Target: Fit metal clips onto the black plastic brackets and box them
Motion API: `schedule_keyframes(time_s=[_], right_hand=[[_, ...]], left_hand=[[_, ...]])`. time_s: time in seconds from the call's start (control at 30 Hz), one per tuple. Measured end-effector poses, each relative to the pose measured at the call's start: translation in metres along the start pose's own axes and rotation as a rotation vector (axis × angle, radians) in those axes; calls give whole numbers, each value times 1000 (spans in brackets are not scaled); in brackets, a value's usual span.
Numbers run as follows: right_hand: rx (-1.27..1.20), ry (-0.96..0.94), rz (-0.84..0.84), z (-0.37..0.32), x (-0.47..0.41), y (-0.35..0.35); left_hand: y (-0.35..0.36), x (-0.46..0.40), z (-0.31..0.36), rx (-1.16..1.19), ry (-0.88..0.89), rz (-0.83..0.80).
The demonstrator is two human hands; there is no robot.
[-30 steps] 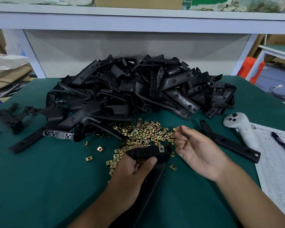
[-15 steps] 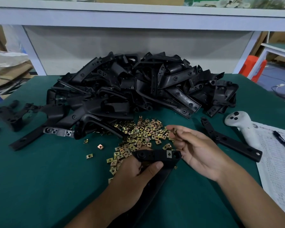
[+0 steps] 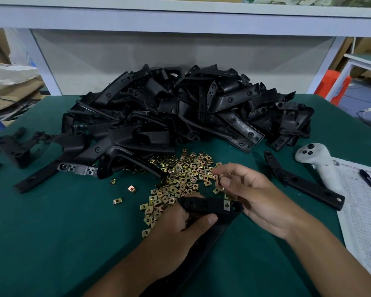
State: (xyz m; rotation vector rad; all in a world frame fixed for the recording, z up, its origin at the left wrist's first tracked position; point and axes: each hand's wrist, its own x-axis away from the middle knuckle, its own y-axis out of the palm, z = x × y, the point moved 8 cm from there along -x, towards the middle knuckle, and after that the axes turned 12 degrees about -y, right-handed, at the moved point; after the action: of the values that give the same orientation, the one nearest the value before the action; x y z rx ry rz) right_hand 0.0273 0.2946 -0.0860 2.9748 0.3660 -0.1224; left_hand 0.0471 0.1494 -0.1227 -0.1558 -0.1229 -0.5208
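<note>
Bracket pile [image 3: 180,116] at 12 o'clock: black moulded plastic, semi-matt, faint sheen on the smooth faces. Clips [image 3: 186,174] at centre: stamped metal, brassy yellow plating, shiny. Held bracket [image 3: 210,207]: same matt black plastic, one silvery metal clip on it. Table cover [image 3: 51,221]: matt green, felt-like. Controller [image 3: 321,161] at 3 o'clock: smooth white plastic. Printed paper sheet [image 3: 364,202] beside it.
</note>
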Motion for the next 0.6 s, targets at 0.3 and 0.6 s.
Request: schedule_keyframes(time_s=[0.3, 0.6], right_hand=[[-36, -8, 18, -2, 0, 0], [100, -23, -11, -4, 0, 2]], left_hand=[[8, 3, 1, 8, -32, -80], [12, 7, 7, 0, -35, -123]])
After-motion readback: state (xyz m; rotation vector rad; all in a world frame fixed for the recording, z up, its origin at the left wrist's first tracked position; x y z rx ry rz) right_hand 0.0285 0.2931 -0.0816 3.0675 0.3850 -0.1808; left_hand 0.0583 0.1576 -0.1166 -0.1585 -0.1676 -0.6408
